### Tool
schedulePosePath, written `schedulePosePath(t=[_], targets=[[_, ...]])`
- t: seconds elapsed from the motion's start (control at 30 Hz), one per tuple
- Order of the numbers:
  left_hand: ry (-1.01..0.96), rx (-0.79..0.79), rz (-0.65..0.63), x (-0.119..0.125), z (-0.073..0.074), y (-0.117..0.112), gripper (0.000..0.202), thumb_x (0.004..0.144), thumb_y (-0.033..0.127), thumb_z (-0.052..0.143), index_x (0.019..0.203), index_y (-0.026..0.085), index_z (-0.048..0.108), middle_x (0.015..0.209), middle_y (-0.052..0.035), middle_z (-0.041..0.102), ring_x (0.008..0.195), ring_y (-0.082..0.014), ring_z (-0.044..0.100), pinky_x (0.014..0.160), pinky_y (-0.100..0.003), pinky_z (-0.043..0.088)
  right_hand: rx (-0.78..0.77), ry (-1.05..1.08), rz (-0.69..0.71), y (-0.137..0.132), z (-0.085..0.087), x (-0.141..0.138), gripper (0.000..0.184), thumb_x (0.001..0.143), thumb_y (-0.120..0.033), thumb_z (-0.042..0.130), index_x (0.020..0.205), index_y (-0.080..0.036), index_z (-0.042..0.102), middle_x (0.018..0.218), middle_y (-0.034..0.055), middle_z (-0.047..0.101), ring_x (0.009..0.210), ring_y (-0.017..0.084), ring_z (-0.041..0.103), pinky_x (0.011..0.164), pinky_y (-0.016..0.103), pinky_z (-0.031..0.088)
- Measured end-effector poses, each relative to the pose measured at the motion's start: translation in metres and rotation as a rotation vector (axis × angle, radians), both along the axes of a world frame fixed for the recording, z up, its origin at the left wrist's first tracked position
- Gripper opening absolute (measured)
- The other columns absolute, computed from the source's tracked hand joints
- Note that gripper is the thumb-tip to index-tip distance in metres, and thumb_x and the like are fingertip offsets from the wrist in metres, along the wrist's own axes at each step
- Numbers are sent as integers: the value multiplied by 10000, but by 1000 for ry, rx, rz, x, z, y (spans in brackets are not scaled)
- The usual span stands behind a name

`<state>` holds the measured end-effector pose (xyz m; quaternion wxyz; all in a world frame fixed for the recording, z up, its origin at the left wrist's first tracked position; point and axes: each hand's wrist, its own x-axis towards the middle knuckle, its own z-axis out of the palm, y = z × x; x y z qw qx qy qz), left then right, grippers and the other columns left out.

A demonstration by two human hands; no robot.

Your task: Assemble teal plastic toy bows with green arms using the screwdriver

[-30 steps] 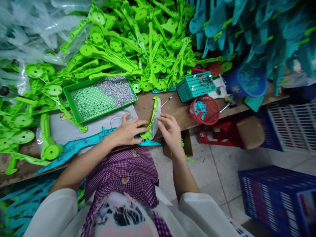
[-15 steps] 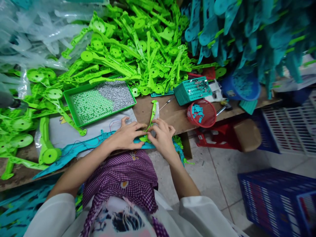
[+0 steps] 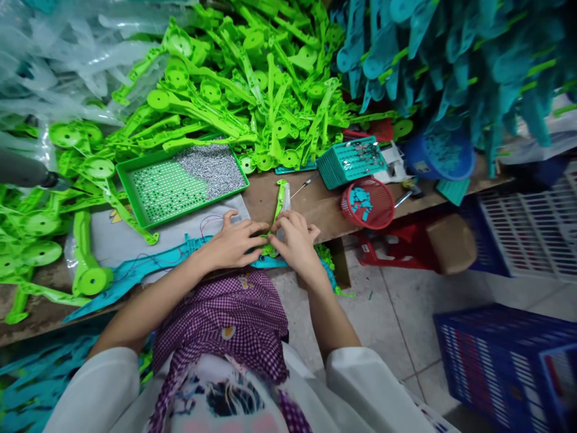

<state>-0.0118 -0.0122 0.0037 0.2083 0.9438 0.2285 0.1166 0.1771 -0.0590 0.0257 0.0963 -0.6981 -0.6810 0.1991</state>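
Observation:
My left hand (image 3: 232, 243) and my right hand (image 3: 295, 240) meet at the front edge of the wooden bench (image 3: 315, 207), fingers pinched together on a bright green plastic part (image 3: 280, 201) with a clear piece beside it. The part sticks up and away from my fingers. Under both hands lies a long teal plastic part (image 3: 148, 267) with thin wires on it, resting on a grey cloth (image 3: 121, 237).
A green tray (image 3: 135, 180) of small metal screws sits behind my hands. Heaps of green parts (image 3: 252, 78) and teal parts (image 3: 451, 54) fill the back. A teal basket (image 3: 351, 159), a red basket (image 3: 367, 204) and a blue crate (image 3: 509, 361) lie to the right.
My right hand has moved left and closed in beside my left hand on the base of the green part. The part now stands lower and nearer my fingers.

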Motion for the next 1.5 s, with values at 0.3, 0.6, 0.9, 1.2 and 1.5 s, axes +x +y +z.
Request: schedulePosePath(t=[0.3,0.6,0.9,1.2,1.5], targets=[[-2,-81,19,-1,0,1,274,952,336,473,1134,258,662,1379,-94,550,1116,-257,563,1046,-610,192,-61,-60,158,23,8,12,76,849,-287,535,905,-240,558,1108,57,578,1131,288,462,831,422,298],[4,-33,10,1,0,1,293,959,328,444,1150,279,661,1400,-70,541,1075,-251,575,1043,-579,206,-52,-125,221,23,11,11,73,889,-279,510,886,-228,562,1118,76,588,1119,293,472,842,450,326],[-2,-66,14,3,-2,0,282,951,336,447,1079,274,690,1365,-49,581,1054,-247,579,1030,-591,205,57,111,193,29,6,35,304,934,-388,474,1190,-256,574,1311,78,586,1256,258,488,980,455,379],[-29,-124,1,2,-5,1,282,955,331,434,1082,275,679,1371,-46,579,1090,-240,590,1041,-608,186,181,-28,58,45,-32,44,426,978,-302,350,1376,-282,500,1436,62,526,1403,246,392,1082,547,264],[-28,-139,-13,4,-6,3,275,944,320,440,1070,271,679,1348,-50,596,1123,-238,601,1041,-581,191,180,-199,196,57,-15,39,384,957,-224,398,1286,-269,590,1326,76,620,1367,275,444,1081,623,136]])
